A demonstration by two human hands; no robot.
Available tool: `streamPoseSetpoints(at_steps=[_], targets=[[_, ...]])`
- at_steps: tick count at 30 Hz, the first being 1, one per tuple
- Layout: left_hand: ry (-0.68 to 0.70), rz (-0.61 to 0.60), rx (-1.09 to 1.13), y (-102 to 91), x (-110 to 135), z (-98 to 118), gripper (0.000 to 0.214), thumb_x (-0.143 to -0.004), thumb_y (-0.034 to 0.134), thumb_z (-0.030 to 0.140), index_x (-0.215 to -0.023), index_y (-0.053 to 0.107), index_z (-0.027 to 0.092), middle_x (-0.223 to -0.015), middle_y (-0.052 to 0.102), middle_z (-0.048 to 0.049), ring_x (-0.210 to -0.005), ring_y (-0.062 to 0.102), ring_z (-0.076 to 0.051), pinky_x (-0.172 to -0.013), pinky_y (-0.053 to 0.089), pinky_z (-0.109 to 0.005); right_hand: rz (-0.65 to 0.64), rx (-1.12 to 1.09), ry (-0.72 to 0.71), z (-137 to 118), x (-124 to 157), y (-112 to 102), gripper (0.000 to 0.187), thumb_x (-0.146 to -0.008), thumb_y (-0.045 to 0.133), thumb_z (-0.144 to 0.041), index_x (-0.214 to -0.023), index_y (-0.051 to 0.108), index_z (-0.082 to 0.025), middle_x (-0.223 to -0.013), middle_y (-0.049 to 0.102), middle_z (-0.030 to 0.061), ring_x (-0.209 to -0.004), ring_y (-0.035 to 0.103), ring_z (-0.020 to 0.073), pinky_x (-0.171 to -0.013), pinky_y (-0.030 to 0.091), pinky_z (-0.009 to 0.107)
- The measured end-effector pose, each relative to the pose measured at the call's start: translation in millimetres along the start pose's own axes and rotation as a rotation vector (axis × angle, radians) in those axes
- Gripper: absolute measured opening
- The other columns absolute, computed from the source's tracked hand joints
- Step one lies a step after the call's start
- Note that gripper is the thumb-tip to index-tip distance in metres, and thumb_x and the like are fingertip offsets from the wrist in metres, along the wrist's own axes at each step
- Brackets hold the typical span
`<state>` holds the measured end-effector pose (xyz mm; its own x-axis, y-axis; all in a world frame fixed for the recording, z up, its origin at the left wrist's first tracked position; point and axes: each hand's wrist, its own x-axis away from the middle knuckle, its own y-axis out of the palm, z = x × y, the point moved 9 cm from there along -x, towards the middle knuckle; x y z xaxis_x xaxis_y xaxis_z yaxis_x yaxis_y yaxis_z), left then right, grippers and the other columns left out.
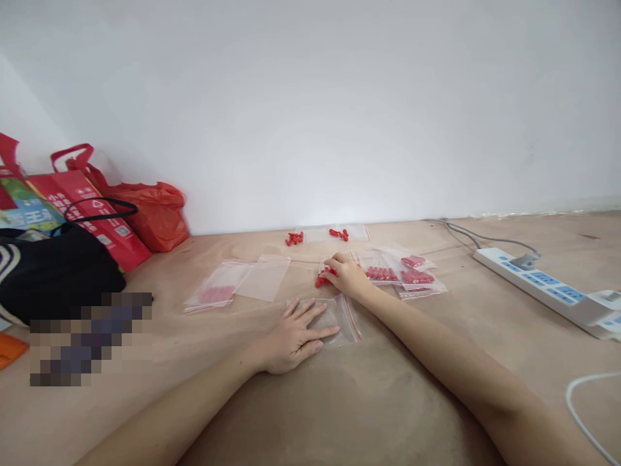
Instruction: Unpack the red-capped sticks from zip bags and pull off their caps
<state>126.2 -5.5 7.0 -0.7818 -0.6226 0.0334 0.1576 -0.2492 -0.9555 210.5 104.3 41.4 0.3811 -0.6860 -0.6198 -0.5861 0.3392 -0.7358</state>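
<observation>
My left hand [295,336] lies flat with its fingers spread, pressing on a clear zip bag [347,320]. Farther forward, my right hand [347,272] curls its fingers down over a small pile of red pieces [320,281], gripping at them; the fingers partly cover the pile. Just right of that hand is a zip bag with a row of red pieces [381,274] inside. Beside it overlap more filled bags [417,278]. Toward the wall lie loose red pieces [294,239] and another small group of red pieces [339,233] on a clear bag.
Flat zip bags [264,278] overlap a bag showing pink [216,294] on the left. A white power strip [548,285] with grey cables stands at right, a white cable [577,414] nearer. Red carrier bags [155,213] and a black bag [58,275] fill the left edge.
</observation>
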Motion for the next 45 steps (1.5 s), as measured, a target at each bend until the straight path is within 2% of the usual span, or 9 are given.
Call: streamPoseSetpoints(at_steps=[4, 7, 13, 17, 21, 26, 36, 41, 45], targets=[[-0.03, 0.085, 0.032, -5.8, 0.6, -3.1, 0.036, -0.086, 0.04, 0.035, -0.122, 0.045, 0.036, -0.136, 0.036, -0.0032, -0.127, 0.027, -0.026, -0.103, 0.016, -0.052, 0.08, -0.004, 0.004, 3.4, 2.5, -14.2, 0.016, -0.079, 0.052, -0.028, -0.085, 0.062, -0.016, -0.083, 0.057, 0.008, -0.081, 0.053, 0.0182, -0.074, 0.043, 0.03], [-0.072, 0.257, 0.143, -17.2, 3.6, -11.7, 0.03, -0.084, 0.043, 0.034, -0.11, 0.056, 0.026, -0.12, 0.051, -0.0059, -0.113, 0.046, -0.021, -0.098, 0.033, -0.039, 0.169, -0.007, 0.032, 8.4, 11.7, -32.1, 0.017, -0.081, 0.049, -0.028, -0.082, 0.062, -0.017, -0.079, 0.057, 0.0072, -0.078, 0.053, 0.0183, -0.073, 0.041, 0.032], [-0.326, 0.578, 0.17, -51.7, -0.6, -63.1, 0.019, -0.076, 0.054, 0.031, -0.089, 0.06, 0.019, -0.103, 0.059, -0.006, -0.101, 0.052, -0.021, -0.091, 0.038, -0.037, 0.218, -0.055, 0.03, 4.4, 48.8, -56.8, 0.018, -0.081, 0.048, -0.029, -0.076, 0.063, -0.019, -0.073, 0.055, 0.0052, -0.072, 0.05, 0.0163, -0.069, 0.038, 0.031], [-0.574, 0.544, 0.298, -57.4, -34.0, -114.4, 0.024, -0.075, 0.054, 0.026, -0.096, 0.058, 0.015, -0.1, 0.061, -0.0088, -0.089, 0.058, -0.021, -0.081, 0.044, -0.033, 0.184, -0.057, -0.005, -3.2, 69.6, -61.8, 0.015, -0.081, 0.05, -0.027, -0.076, 0.062, -0.02, -0.075, 0.056, 0.0045, -0.073, 0.05, 0.0158, -0.07, 0.037, 0.032], [-0.67, 0.521, 0.384, -48.3, -66.8, -137.4, 0.017, -0.074, 0.055, 0.018, -0.089, 0.059, 0.012, -0.081, 0.065, -0.0073, -0.07, 0.062, -0.017, -0.068, 0.048, -0.028, 0.211, -0.036, -0.043, -6.5, 78.6, -68.4, 0.015, -0.082, 0.05, -0.026, -0.077, 0.062, -0.019, -0.076, 0.057, 0.0043, -0.074, 0.05, 0.0153, -0.069, 0.037, 0.031], [-0.679, 0.513, 0.493, -31.1, -76.2, -136.2, 0.016, -0.076, 0.054, 0.019, -0.091, 0.058, 0.013, -0.074, 0.065, -0.0033, -0.053, 0.06, -0.01, -0.052, 0.047, -0.02, 0.223, -0.016, -0.055, -5.1, 78.8, -68.2, 0.014, -0.081, 0.05, -0.025, -0.075, 0.061, -0.019, -0.074, 0.056, 0.0038, -0.074, 0.05, 0.0149, -0.068, 0.037, 0.03], [-0.66, 0.569, 0.389, -41.3, -54.7, -144.6, 0.011, -0.073, 0.055, 0.018, -0.082, 0.06, 0.014, -0.069, 0.064, -0.0028, -0.056, 0.059, -0.012, -0.057, 0.046, -0.023, 0.151, -0.051, -0.016, -4.7, 76.2, -62.0, 0.019, -0.083, 0.048, -0.028, -0.073, 0.06, -0.018, -0.071, 0.057, 0.0036, -0.071, 0.049, 0.0144, -0.066, 0.033, 0.029], [-0.555, 0.604, 0.282, -54.6, -41.2, -107.0, 0.006, -0.074, 0.052, 0.019, -0.075, 0.058, 0.016, -0.074, 0.062, -0.0029, -0.07, 0.058, -0.015, -0.069, 0.044, -0.027, 0.006, -0.093, 0.105, -6.8, 74.9, -53.5, 0.027, -0.076, 0.055, -0.041, -0.062, 0.057, -0.018, -0.057, 0.053, -0.001, -0.061, 0.045, 0.0123, -0.066, 0.029, 0.029], [-0.276, 0.527, 0.207, -51.9, -34.6, -53.2, 0.011, -0.076, 0.052, 0.027, -0.07, 0.053, 0.018, -0.077, 0.058, -0.0017, -0.079, 0.054, -0.016, -0.077, 0.041, -0.029, -0.121, -0.176, 0.148, -15.1, 74.4, -38.1, 0.027, -0.071, 0.06, -0.04, -0.058, 0.052, -0.018, -0.058, 0.053, -0.0019, -0.061, 0.046, 0.0118, -0.064, 0.03, 0.027]])
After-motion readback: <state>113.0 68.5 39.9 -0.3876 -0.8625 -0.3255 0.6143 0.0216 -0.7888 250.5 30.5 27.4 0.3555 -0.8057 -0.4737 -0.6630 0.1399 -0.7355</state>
